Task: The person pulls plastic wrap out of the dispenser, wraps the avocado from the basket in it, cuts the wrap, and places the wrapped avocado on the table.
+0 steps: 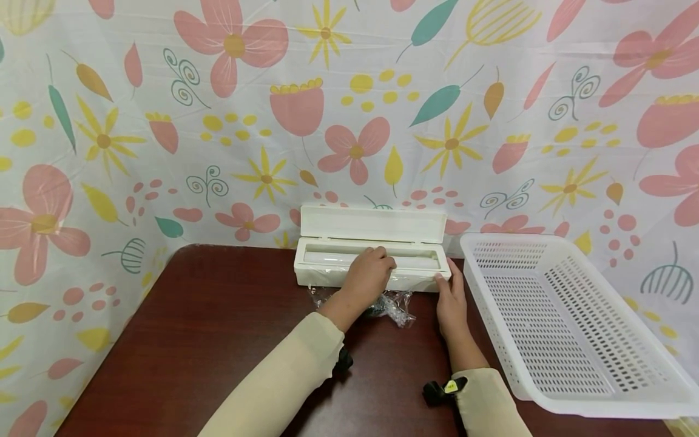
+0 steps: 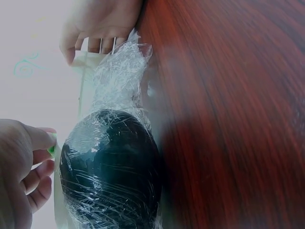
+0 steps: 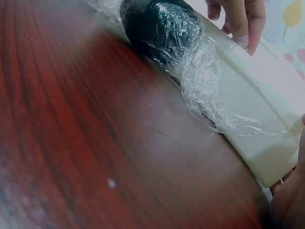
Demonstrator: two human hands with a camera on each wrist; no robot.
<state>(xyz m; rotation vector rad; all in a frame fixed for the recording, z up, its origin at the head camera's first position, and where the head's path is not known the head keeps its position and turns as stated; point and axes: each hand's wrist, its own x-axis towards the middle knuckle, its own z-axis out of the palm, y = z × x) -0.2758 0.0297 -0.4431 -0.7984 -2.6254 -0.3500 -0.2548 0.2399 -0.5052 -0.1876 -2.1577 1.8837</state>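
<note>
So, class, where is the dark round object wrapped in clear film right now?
The dark round film-wrapped object lies on the brown wooden table, against the front of the white plastic dispenser box, below the left hand.

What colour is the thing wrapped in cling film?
The wrapped thing is dark, near black; the left wrist view shows it best.
</note>
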